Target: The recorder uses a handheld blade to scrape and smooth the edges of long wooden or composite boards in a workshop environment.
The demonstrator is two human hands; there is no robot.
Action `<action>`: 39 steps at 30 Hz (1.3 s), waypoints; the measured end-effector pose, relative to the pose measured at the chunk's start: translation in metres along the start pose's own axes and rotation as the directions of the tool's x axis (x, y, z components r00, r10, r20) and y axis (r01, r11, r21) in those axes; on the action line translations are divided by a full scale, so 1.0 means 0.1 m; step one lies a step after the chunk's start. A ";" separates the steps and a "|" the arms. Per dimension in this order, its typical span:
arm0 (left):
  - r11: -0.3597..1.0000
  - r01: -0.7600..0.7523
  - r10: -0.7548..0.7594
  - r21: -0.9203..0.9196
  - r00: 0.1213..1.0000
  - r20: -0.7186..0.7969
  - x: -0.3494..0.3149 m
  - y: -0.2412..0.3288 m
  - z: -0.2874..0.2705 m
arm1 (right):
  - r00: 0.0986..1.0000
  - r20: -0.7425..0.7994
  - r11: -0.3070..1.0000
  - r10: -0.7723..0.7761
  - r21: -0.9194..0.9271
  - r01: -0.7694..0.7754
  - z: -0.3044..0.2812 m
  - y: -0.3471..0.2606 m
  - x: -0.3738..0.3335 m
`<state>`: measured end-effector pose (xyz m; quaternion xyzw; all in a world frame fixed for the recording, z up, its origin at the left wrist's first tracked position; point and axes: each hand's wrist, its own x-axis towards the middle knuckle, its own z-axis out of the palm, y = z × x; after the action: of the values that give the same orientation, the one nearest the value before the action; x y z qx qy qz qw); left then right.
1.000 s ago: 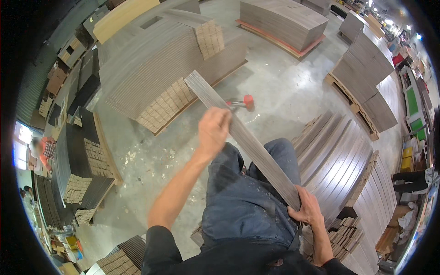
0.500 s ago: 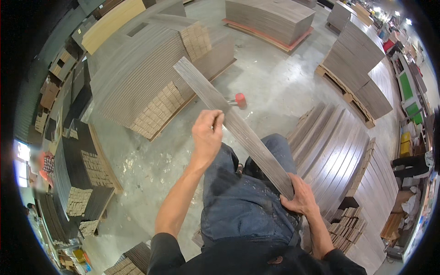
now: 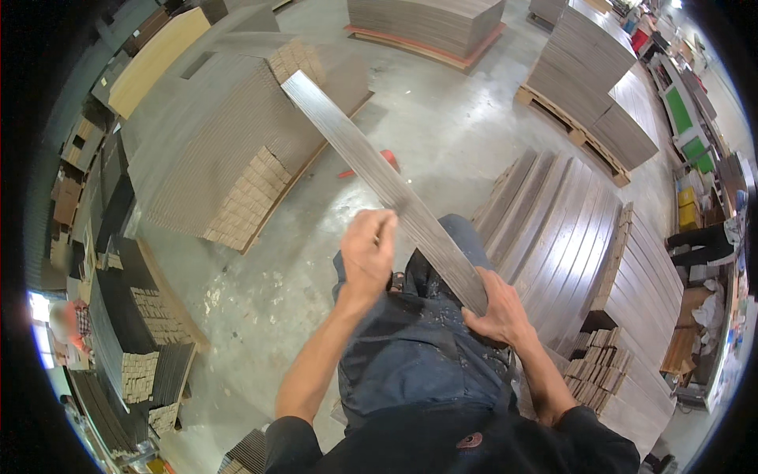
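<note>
A long grey wood-grain plank (image 3: 355, 154) slants from the upper left down to my lap. My right hand (image 3: 499, 312) grips its near end, thumb on one side and fingers at the other edge. My left hand (image 3: 369, 257) is closed in a pinch at the plank's left edge, around its middle. The fingertips are slightly smeared, and whatever they hold is too small or hidden to make out. Beyond the plank a red object (image 3: 391, 160) lies on the floor, partly covered by it.
Close on my right is a pile of grey planks (image 3: 553, 229), with a bundle of short pieces (image 3: 598, 367) below it. A large grey board stack (image 3: 237, 142) stands ahead left, black boards (image 3: 114, 316) at far left. Another stack sits on a wooden pallet (image 3: 572, 134) at the right.
The view has shifted, so the surrounding stacks sit differently in the picture. My left hand is slightly lower along the plank. My right hand still grips the near end.
</note>
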<state>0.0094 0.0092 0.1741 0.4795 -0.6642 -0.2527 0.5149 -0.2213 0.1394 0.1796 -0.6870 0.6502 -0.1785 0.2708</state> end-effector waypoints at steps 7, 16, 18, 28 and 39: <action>0.987 -0.157 0.148 0.018 0.957 0.248 -0.39 0.15 0.26 | 1.000 -0.019 1.000 0.018 0.023 -0.017 0.05 -0.01 0.11; 0.891 0.368 -0.360 -0.266 0.929 0.083 -0.31 0.05 0.32 | 0.997 -0.014 0.990 0.077 0.123 -0.074 -0.06 0.11 0.07; 0.739 0.528 -0.494 -0.418 0.847 0.195 -0.29 -0.09 0.26 | 0.994 0.009 0.986 0.108 0.124 -0.108 -0.08 0.10 0.04; 0.519 0.590 -0.471 -0.618 0.801 0.370 -0.35 0.14 0.53 | 0.994 0.084 0.936 0.065 0.341 -0.090 -0.33 0.07 -0.08; 0.341 0.821 -0.471 -0.457 0.571 0.672 -0.98 0.40 0.68 | 0.958 0.279 -0.101 0.065 0.957 -0.272 0.55 0.46 0.81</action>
<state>-0.0677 0.1027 0.1408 0.3883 -0.3384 -0.7816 0.3517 -0.2179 0.0666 0.0994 -0.1906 0.3706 -0.5114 0.7515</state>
